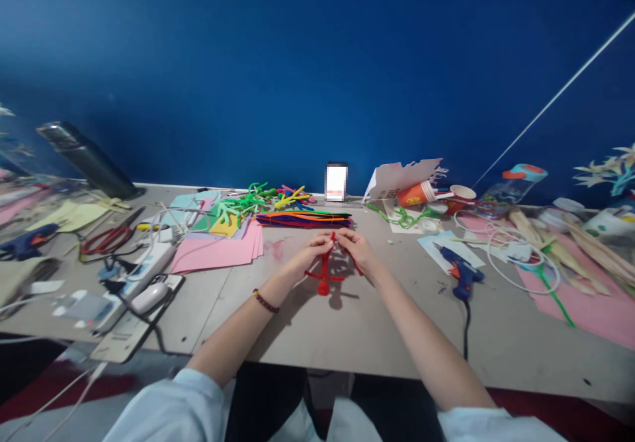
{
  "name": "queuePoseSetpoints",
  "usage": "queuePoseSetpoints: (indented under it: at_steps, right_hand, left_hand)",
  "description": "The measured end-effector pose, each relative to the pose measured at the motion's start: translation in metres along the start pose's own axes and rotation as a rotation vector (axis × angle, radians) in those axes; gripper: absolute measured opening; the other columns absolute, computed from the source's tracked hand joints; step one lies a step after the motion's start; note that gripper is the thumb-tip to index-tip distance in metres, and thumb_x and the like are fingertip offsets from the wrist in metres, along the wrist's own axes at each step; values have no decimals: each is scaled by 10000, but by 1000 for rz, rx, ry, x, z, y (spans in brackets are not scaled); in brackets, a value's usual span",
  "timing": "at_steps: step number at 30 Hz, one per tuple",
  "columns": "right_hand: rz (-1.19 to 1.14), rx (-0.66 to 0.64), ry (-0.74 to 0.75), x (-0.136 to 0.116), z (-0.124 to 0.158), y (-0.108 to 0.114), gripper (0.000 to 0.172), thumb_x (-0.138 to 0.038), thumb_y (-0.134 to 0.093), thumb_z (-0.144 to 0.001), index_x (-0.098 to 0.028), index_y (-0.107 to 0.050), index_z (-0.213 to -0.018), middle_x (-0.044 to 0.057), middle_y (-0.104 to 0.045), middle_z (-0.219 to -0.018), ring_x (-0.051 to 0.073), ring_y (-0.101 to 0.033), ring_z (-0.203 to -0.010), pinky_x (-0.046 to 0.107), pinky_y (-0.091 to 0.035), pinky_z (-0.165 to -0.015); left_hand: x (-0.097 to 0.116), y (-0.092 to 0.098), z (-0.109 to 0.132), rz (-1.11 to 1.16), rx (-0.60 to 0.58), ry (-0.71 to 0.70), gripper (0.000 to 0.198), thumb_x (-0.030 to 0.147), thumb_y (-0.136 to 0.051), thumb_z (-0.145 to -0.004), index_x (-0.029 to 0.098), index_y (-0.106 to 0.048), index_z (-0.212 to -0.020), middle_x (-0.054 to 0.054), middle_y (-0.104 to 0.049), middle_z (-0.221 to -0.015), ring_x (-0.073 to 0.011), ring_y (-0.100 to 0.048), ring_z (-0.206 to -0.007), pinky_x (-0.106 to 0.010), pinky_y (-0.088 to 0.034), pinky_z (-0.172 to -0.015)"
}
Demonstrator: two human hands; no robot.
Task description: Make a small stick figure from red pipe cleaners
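Both my hands meet over the middle of the grey table. My left hand and my right hand are closed in a pinch on a red pipe-cleaner figure, which hangs down from my fingers with side arms and a coiled end just above the tabletop. A beaded bracelet sits on my left wrist. Behind my hands lies a flat bundle of coloured pipe cleaners.
Pink paper sheets and twisted green and yellow pipe-cleaner shapes lie to the back left. A blue glue gun rests at the right, red scissors and a power strip at the left. A phone stands against the blue wall.
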State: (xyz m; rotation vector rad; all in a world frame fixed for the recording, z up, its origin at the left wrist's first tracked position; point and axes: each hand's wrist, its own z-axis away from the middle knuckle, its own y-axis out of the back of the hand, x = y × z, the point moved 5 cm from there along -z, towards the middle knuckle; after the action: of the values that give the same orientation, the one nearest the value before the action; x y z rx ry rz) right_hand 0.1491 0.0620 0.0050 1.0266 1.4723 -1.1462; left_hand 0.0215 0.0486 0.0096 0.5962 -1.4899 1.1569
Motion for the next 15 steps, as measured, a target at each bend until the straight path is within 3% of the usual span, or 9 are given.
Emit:
queuePoseSetpoints:
  at_steps: [9, 12, 15]
  right_hand:
    - [-42, -48, -45, 7, 0, -3, 333, -483, -702, -699, -206, -703, -884, -40, -535, -551, 73, -376, -471, 209, -261, -441]
    - [-42, -47, -55, 7, 0, -4, 321, -490, -699, -694, -202, -695, -834, -35, -547, -553, 75, -374, -464, 215, -256, -434]
    - [25, 32, -24, 3, -1, 0, 321, -503, -701, -665, -201, -674, -772, -36, -552, -557, 80, -377, -466, 220, -271, -436]
  left_hand:
    - [-1, 2, 2, -11, -41, 13, 233, 330, -755, -642, 147, -611, -633, -14, -544, -792, -116, -535, -732, -236, -433, -721]
    - [2, -1, 2, -59, -65, -48, 224, 352, -720, -687, 156, -625, -637, -43, -571, -873, -147, -557, -830, -249, -433, -767]
    - [7, 1, 1, -235, 39, -196, 222, 375, -675, -740, 169, -641, -666, -74, -555, -1066, -188, -541, -999, -286, -422, -873]
